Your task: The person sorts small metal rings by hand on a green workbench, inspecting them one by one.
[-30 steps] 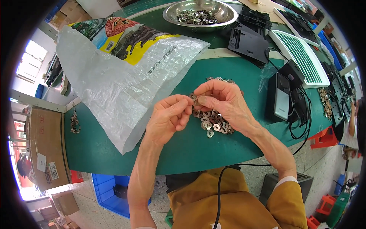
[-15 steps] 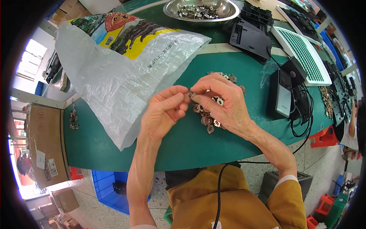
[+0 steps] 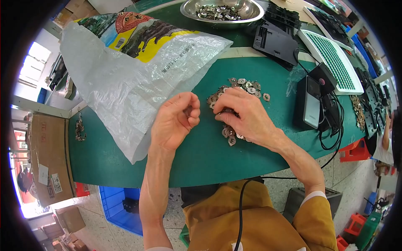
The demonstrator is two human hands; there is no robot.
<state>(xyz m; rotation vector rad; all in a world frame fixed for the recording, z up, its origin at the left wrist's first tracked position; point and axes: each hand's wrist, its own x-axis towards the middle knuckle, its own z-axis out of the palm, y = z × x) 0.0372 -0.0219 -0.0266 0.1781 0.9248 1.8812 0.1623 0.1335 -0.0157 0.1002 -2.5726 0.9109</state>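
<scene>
A pile of small round metal pieces with cut-outs (image 3: 251, 87) lies on the green tabletop, partly hidden under my right hand (image 3: 247, 117). That hand reaches down into the pile with thumb and fingers bent close together; what they pinch is hidden. Left of the pile, my left hand (image 3: 172, 123) is raised above the table, palm turned inward and fingers curled toward the thumb. Whatever sits inside those fingers cannot be made out. One loose metal piece (image 3: 266, 97) rests at the pile's right side.
A white woven plastic sack (image 3: 121, 83) spreads over the table's left. Behind stands a steel bowl (image 3: 186, 16) of similar pieces. To the right are a black-and-grey device (image 3: 310, 102) with cables, black plastic parts (image 3: 274, 44) and a white-framed green tray (image 3: 331, 54). A small metal heap (image 3: 79, 129) lies far left.
My hands have parted. The right hand has moved from the left fingertips down to the pile; the left has drawn slightly left and curled its fingers. The piece between them is out of sight.
</scene>
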